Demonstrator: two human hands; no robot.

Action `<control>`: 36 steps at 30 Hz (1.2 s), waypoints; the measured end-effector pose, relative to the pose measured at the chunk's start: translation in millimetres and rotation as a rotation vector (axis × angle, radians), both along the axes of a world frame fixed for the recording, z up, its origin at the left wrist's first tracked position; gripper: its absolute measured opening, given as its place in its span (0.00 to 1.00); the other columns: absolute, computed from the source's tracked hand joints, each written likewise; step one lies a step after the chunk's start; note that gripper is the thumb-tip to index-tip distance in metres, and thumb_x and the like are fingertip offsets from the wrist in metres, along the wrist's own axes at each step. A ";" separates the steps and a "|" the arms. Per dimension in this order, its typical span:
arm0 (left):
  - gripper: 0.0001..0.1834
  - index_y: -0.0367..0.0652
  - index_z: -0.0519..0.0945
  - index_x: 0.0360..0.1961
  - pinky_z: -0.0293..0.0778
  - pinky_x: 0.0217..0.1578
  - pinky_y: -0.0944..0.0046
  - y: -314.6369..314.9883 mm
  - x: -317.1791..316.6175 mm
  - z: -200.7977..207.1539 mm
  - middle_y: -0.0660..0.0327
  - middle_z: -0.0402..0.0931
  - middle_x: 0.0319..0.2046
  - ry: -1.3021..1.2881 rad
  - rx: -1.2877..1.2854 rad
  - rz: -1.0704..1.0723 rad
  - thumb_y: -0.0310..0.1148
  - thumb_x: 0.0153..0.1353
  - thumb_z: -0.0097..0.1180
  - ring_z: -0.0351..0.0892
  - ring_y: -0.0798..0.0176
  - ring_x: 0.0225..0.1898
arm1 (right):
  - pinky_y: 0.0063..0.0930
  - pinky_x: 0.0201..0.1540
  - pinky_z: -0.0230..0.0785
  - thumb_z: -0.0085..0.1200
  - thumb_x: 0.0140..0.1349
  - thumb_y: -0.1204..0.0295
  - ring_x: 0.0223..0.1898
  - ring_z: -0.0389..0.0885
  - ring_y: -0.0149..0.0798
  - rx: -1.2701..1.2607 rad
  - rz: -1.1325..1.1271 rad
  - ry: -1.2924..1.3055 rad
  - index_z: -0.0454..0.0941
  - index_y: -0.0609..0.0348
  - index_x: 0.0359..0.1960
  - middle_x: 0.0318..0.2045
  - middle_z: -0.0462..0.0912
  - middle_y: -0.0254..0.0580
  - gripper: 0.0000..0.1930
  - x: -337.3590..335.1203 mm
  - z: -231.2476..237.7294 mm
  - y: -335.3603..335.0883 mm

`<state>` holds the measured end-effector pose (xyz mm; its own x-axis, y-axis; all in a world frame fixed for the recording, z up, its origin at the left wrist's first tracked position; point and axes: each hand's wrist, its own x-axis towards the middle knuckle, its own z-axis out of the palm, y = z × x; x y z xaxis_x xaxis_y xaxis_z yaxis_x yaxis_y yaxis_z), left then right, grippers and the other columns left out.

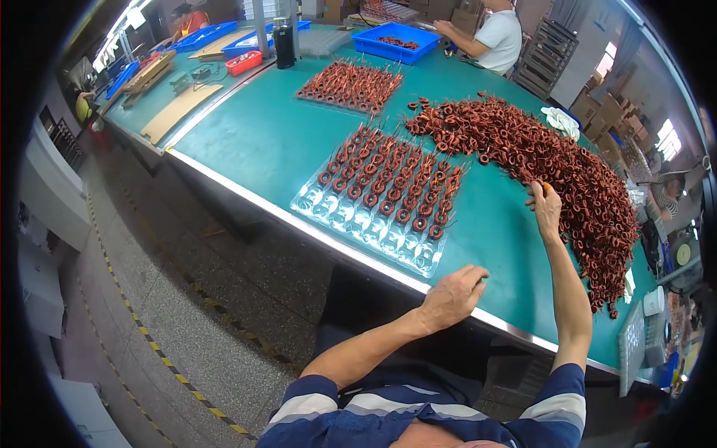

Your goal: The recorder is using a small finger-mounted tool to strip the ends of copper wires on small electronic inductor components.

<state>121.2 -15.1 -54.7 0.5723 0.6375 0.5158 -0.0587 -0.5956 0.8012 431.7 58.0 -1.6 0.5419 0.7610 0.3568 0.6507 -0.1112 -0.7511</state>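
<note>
My right hand (547, 211) is at the near edge of a large heap of red-brown wire-wound ring coils (515, 142), its curled fingers closed on a coil there. Something orange shows at one fingertip. My left hand (452, 299) hovers over the table's front edge, with fingers bent and pressed together; what they hold, if anything, is hidden. Left of the heap lies a clear plastic tray (357, 233). Coils with upright wire leads fill its far rows, while its nearest pockets are bare.
Another coil-filled tray (351, 86) lies farther back on the green table (239, 142). Behind it stand a blue bin (396, 45), a black bottle (283, 45) and a red basket (243, 63). A white cloth (560, 122) lies by the heap. A person (497, 37) works across the table.
</note>
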 end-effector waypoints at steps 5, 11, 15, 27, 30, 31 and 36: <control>0.20 0.34 0.70 0.55 0.73 0.32 0.64 14.0 11.0 12.0 0.51 0.79 0.33 -0.082 -0.538 -0.075 0.36 0.66 0.51 0.79 0.67 0.32 | 0.21 0.31 0.71 0.55 0.64 0.69 0.31 0.79 0.26 0.100 0.097 -0.233 0.80 0.63 0.46 0.30 0.82 0.39 0.13 -57.2 4.1 -66.6; 0.25 0.30 0.64 0.61 0.72 0.46 0.69 18.8 28.1 14.9 0.55 0.73 0.49 -0.340 -0.605 -0.199 0.39 0.71 0.46 0.75 0.67 0.45 | 0.36 0.40 0.73 0.62 0.52 0.75 0.38 0.79 0.46 0.274 0.243 -0.612 0.79 0.62 0.44 0.38 0.79 0.44 0.16 -146.3 3.0 -100.2; 0.21 0.32 0.68 0.56 0.74 0.46 0.66 12.4 45.1 9.3 0.52 0.77 0.44 -0.385 -0.463 -0.102 0.38 0.71 0.45 0.77 0.63 0.45 | 0.40 0.45 0.71 0.64 0.47 0.75 0.43 0.77 0.50 0.262 0.252 -0.746 0.77 0.67 0.46 0.42 0.77 0.48 0.22 -156.9 -4.3 -119.5; 0.13 0.34 0.76 0.46 0.70 0.30 0.73 6.9 17.6 34.4 0.65 0.73 0.27 -0.350 -0.802 -0.478 0.34 0.70 0.48 0.72 0.72 0.27 | 0.22 0.40 0.70 0.55 0.64 0.70 0.35 0.79 0.31 0.062 0.345 0.222 0.81 0.64 0.42 0.31 0.82 0.39 0.10 -143.2 28.2 -140.0; 0.12 0.34 0.78 0.44 0.70 0.29 0.73 4.6 17.2 37.0 0.65 0.72 0.25 -0.303 -0.743 -0.418 0.33 0.69 0.50 0.71 0.73 0.26 | 0.27 0.37 0.71 0.57 0.61 0.75 0.34 0.79 0.37 0.195 0.263 -0.208 0.81 0.66 0.36 0.32 0.80 0.43 0.06 -151.7 32.1 -149.2; 0.12 0.34 0.78 0.43 0.69 0.29 0.73 5.1 15.8 35.9 0.66 0.72 0.25 -0.276 -0.670 -0.385 0.32 0.69 0.50 0.71 0.73 0.26 | 0.29 0.37 0.71 0.59 0.58 0.77 0.35 0.79 0.40 0.316 0.292 -0.462 0.82 0.65 0.35 0.33 0.80 0.44 0.05 -155.5 32.6 -150.6; 0.11 0.36 0.78 0.40 0.68 0.29 0.73 -0.2 13.1 36.5 0.64 0.72 0.23 -0.439 -0.758 -0.341 0.32 0.69 0.48 0.71 0.72 0.26 | 0.23 0.38 0.68 0.56 0.61 0.75 0.34 0.77 0.31 0.156 0.227 0.123 0.82 0.66 0.35 0.32 0.81 0.39 0.06 -167.0 41.1 -160.8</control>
